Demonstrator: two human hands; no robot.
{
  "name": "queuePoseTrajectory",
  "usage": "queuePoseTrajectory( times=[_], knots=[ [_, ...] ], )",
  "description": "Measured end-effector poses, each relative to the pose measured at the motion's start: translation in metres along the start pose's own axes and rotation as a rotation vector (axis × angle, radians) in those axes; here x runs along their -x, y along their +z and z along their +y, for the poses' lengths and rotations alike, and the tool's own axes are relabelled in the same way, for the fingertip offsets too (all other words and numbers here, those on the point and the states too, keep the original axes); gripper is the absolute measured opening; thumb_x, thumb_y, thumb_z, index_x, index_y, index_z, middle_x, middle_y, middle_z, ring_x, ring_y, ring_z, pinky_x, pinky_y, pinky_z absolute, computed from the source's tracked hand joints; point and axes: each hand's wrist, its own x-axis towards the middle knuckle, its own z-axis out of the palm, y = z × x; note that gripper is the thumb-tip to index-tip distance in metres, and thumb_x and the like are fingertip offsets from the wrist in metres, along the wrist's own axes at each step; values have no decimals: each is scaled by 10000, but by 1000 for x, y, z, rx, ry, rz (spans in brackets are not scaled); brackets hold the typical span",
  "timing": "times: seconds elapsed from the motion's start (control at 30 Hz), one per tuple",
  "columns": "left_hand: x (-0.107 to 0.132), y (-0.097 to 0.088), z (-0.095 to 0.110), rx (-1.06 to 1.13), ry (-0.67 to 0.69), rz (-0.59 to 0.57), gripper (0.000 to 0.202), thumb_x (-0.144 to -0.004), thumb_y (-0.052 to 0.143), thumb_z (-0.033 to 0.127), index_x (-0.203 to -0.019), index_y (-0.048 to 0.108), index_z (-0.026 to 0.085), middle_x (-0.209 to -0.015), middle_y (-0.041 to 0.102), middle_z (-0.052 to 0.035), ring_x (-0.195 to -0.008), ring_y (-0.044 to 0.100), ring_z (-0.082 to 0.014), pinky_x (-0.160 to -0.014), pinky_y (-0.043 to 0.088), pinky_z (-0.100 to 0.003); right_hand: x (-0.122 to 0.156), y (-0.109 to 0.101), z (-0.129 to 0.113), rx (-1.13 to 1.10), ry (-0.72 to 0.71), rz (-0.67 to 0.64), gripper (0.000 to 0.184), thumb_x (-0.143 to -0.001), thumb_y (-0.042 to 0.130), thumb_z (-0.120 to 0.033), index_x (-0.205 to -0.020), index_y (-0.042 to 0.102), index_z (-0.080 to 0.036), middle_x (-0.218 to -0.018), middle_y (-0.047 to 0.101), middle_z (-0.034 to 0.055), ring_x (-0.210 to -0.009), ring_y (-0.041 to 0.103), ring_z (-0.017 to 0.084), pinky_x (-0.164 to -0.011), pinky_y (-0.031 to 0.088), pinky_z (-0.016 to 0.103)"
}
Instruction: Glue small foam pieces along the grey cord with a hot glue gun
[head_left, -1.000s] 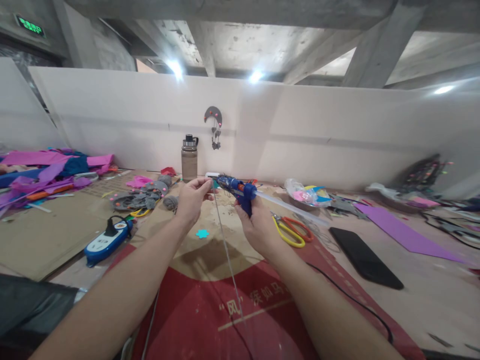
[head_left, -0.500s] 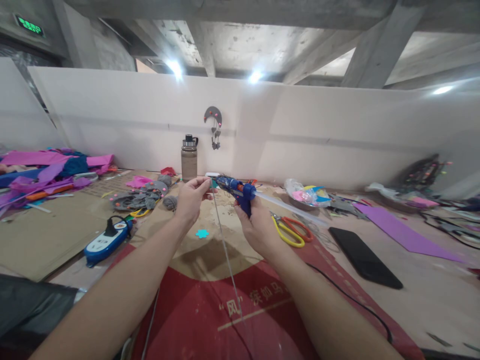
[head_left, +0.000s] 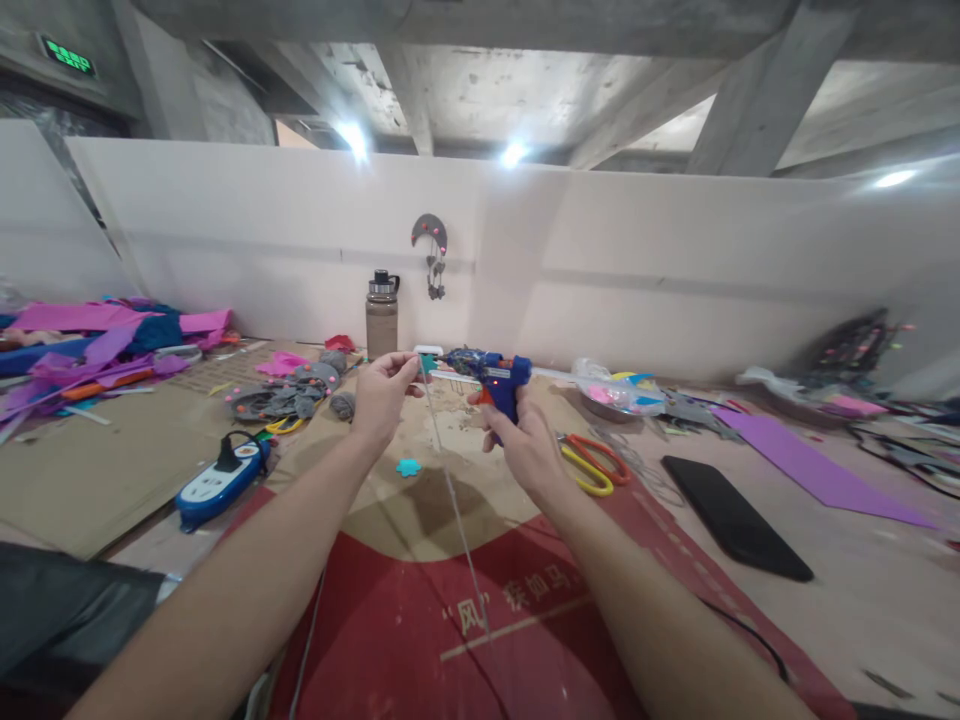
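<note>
My left hand (head_left: 381, 402) pinches a small teal cutout (head_left: 428, 363) between thumb and fingers. A thin grey string (head_left: 455, 505) runs from that pinch down toward me over the red board. In my right hand (head_left: 531, 450) is a blue hot glue gun (head_left: 507, 380), gripped by its handle. Its nozzle points left, a short way right of the teal cutout, and a clear glue stick (head_left: 555, 377) sticks out behind. Below my left hand, a turquoise flower-like cutout (head_left: 408, 467) lies flat on the board.
Scissors with red and yellow handles (head_left: 596, 465) and a black phone (head_left: 735, 518) lie right of my right hand. A blue-white power strip (head_left: 223, 482) is at left. Behind stand a bottle (head_left: 382, 318) and a white partition (head_left: 600, 240) bearing a grey moon ornament (head_left: 429, 232).
My right hand has drawn the glue gun a little to the right, away from the teal cutout, and its nozzle shows more clearly. My left hand keeps its pinch.
</note>
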Motion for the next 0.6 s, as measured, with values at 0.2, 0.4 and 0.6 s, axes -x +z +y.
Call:
queuePoseTrajectory(
  times=[0.2,0.4,0.6],
  knots=[
    [5,0,2,-310,184,-7,208,-744,595,347,-806,645,155,-631,598,-1,-507,475,-82,-471,363,-198,-18,-4,46,237,296,-14,169,-774,452,-337,-824,518,-190,-670,564,9,-544,551,143,-504,427,255],
    [15,5,14,-580,448,-13,94,-755,576,242,-773,654,192,-830,637,-26,-611,506,-105,-582,396,-223,-15,-13,61,667,213,-73,179,-653,611,-240,-572,455,-206,-603,579,86,-597,573,217,-572,424,328],
    [22,9,16,-708,611,-176,111,-772,548,184,-816,649,203,-928,628,-53,-760,562,-143,-705,436,-266,-7,-1,14,333,-71,58,182,-813,477,-371,-818,496,-190,-820,591,74,-779,570,196,-747,451,383]
  ],
)
